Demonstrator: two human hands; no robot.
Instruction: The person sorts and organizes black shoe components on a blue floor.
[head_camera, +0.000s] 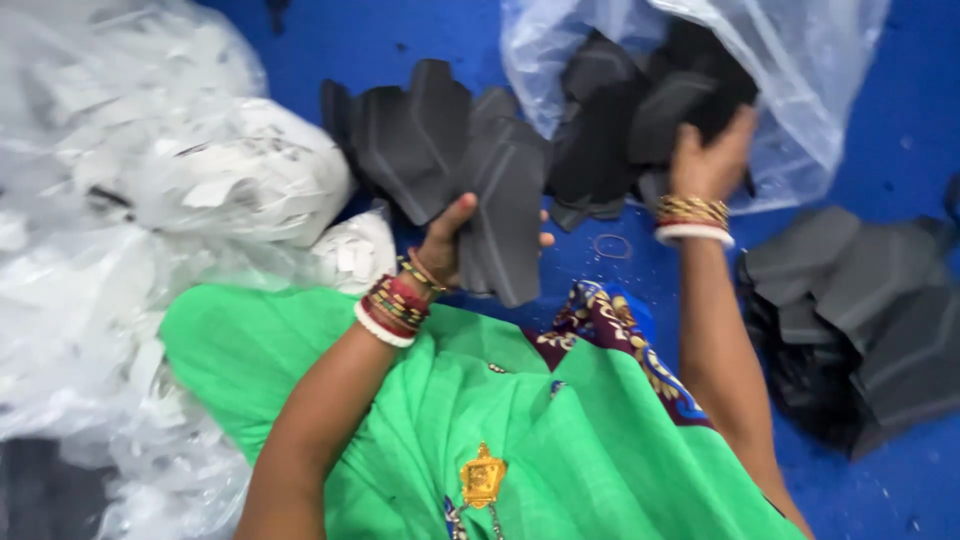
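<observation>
Dark grey foam-like cut pieces fill your left hand (447, 245), which is closed tight on a fanned stack of pieces (455, 160) just above your green lap cloth (560, 440). Your right hand (708, 160) reaches into the clear plastic bag (790, 90) and its fingers curl on more dark pieces there. Another pile of pieces (860, 310) lies on the blue floor (900, 480) by your right arm, and many pieces look left in the bag.

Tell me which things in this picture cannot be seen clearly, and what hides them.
- Head view: right hand fingers, buried among dark grey flat foam pieces in the clear plastic bag.
- Head view: left hand palm, covered by the fanned dark grey foam pieces it holds.
- Head view: white paper scraps, blurred behind crinkled plastic.
</observation>
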